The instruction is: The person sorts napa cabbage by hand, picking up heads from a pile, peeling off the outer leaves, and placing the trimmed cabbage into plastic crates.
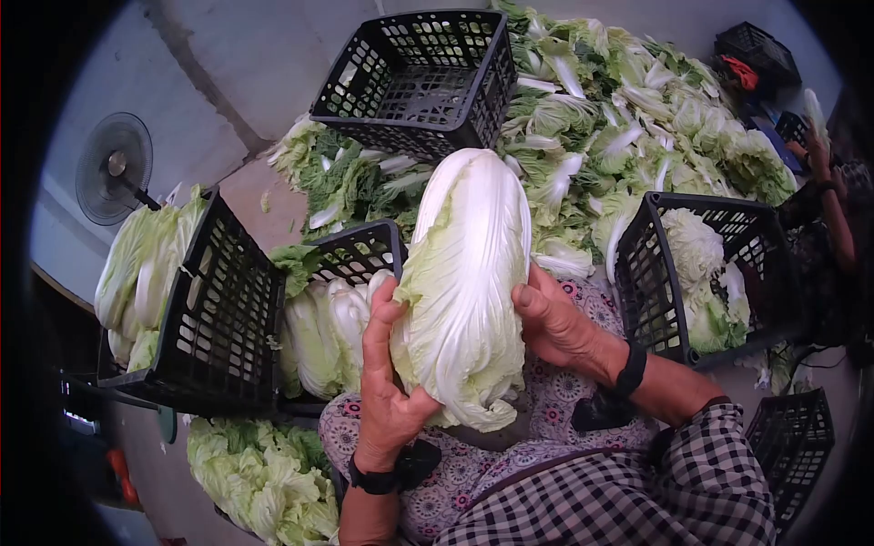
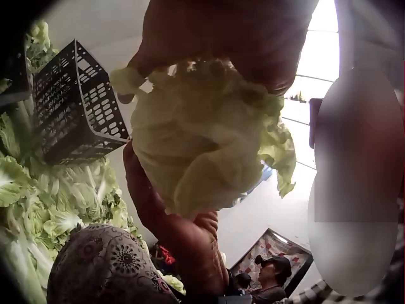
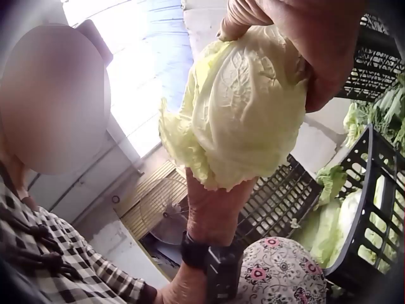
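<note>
Both hands hold one large napa cabbage (image 1: 469, 291) over the lap, its white base pointing away and its pale leafy end toward the body. The left hand (image 1: 387, 382) grips its left side, thumb near the leafy end. On the other side, the right hand (image 1: 569, 323) holds it with the thumb against the leaves. In the left wrist view the leafy end of the cabbage (image 2: 202, 139) fills the middle between the left hand (image 2: 221, 38) and the right hand (image 2: 183, 247). The right wrist view shows the cabbage (image 3: 247, 114) under the right hand (image 3: 310, 44), with the left hand (image 3: 218, 209) behind.
A black crate (image 1: 414, 86) stands at the back by a heap of loose leaves (image 1: 601, 136). Crates with cabbages (image 1: 332, 328) are at the left, one tilted. A crate (image 1: 710, 273) at the right holds several cabbages. A fan (image 1: 114, 168) is far left; another person's arm (image 1: 833, 200) is far right.
</note>
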Demonstrator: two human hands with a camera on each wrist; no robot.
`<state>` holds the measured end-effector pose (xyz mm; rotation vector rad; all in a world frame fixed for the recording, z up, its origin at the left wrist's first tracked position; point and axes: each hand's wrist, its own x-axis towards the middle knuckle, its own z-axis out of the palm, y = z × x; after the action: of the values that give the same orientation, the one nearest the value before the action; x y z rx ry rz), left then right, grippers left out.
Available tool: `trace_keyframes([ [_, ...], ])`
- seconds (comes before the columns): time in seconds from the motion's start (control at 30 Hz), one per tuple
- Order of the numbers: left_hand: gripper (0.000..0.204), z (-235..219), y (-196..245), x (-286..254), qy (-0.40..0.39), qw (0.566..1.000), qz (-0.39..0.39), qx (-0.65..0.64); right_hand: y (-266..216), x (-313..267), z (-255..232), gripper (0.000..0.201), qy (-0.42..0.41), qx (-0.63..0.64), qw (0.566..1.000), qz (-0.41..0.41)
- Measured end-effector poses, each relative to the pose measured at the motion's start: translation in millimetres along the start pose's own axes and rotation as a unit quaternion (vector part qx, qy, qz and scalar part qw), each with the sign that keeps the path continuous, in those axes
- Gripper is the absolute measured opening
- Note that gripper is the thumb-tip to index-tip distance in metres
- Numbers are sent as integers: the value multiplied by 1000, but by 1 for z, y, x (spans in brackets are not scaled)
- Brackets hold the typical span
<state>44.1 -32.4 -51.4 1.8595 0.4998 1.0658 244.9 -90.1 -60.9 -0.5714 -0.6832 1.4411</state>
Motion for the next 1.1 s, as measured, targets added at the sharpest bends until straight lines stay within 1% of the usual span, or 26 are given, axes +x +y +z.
trace_keyframes([
  [0.03,80,1,1,-1,-11,998,-51,-30,1,-2,-4,105,18,-19,999,-27],
  [0.1,88,4,5,-4,-34,983,-155,-91,6,-6,-12,105,-1,-43,998,-43],
  [0.13,88,6,6,-6,-45,984,-141,-100,7,-10,-17,106,-8,-56,997,-51],
  [0.2,88,10,8,-11,-76,983,-117,-121,13,-15,-21,105,-11,-10,999,-48],
  [0.23,90,13,8,-11,-71,982,-113,-136,14,-16,-22,104,-14,11,999,-49],
  [0.27,91,16,9,-10,-66,980,-109,-151,6,-19,-13,99,12,26,998,-58],
  [0.33,97,23,10,-6,-61,980,-101,-158,3,-17,-16,95,39,31,995,-83],
  [0.4,97,20,10,1,-98,975,-93,-177,-4,-18,-16,87,59,50,991,-108],
  [0.43,97,20,10,4,-117,972,-88,-186,-9,-21,-19,86,68,34,990,-115],
  [0.47,93,26,7,2,-79,976,-68,-190,-17,-26,-24,86,76,18,989,-122],
  [0.5,89,22,4,2,-92,974,-109,-177,-25,-32,-29,85,84,2,988,-129],
  [0.53,85,13,1,2,-105,969,-150,-163,-36,-39,-30,84,110,-14,985,-135],
  [0.57,81,5,-4,1,-117,963,-191,-149,-45,-48,-38,84,118,-33,980,-157],
  [0.6,62,3,-11,0,-109,967,-185,-135,-55,-57,-43,81,115,-29,976,-185],
  [0.63,58,1,-16,0,-106,966,-196,-131,-65,-67,-49,77,112,-25,970,-213],
  [0.7,51,-1,-21,-1,-100,963,-217,-123,-84,-90,-63,69,158,-27,954,-253],
  [0.73,44,-1,-22,-2,-96,962,-216,-133,-94,-101,-72,64,172,-33,947,-268],
  [0.77,44,-2,-22,-2,-100,961,-220,-134,-106,-114,-83,60,187,-39,940,-282],
  [0.83,43,-4,-23,-2,-108,957,-229,-138,-127,-140,-112,57,303,-96,896,-309],
  [0.9,45,-4,-25,-2,-115,960,-224,-125,-149,-166,-138,55,370,-196,853,-313],
  [0.93,46,-4,-26,-2,-117,961,-221,-119,-157,-177,-140,55,402,-230,832,-305],
  [0.97,46,-4,-27,-2,-126,959,-224,-120,-163,-191,-159,55,436,-284,794,-313],
  [1.03,45,-4,-27,-2,-142,956,-228,-121,-173,-221,-197,56,497,-295,766,-281],
  [1.1,43,-4,-22,-2,-149,948,-248,-132,-179,-244,-223,56,521,-324,746,-257],
])
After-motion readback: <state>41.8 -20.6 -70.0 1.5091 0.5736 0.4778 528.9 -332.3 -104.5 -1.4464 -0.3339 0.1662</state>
